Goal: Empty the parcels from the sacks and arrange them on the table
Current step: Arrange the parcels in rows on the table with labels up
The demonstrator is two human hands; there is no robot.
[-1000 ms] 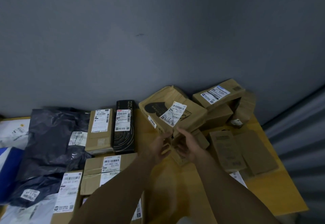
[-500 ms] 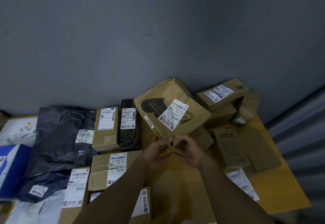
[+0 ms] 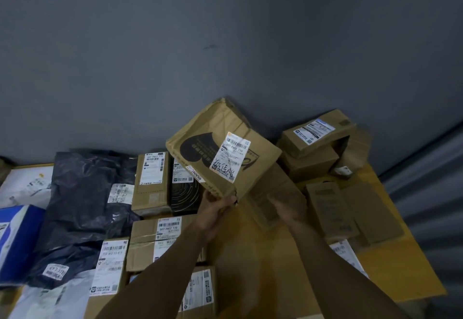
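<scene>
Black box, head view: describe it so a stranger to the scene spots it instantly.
Below the grey wall, parcels line the back of the yellow table. The black box lies there between a brown carton and the dented carton that the left hand grips. It alone is a black box, with pale concentric rings and a white label.

The desk (image 3: 380, 283) stands against the wall (image 3: 225, 43). At its far right corner a top box (image 3: 318, 133) lies on a lower box (image 3: 310, 164), and before them two flat cartons (image 3: 330, 211) lie side by side. At the far middle a pair of boxes (image 3: 150, 181) lies side by side, with a poly bag (image 3: 82, 188) to their left and a near box (image 3: 150, 241) just before them. The left hand (image 3: 215, 212) grips the near corner of a tilted box (image 3: 200, 141) held above the desk, between the pair and the corner stack. The right hand (image 3: 288, 203) is just right of the left one.
</scene>
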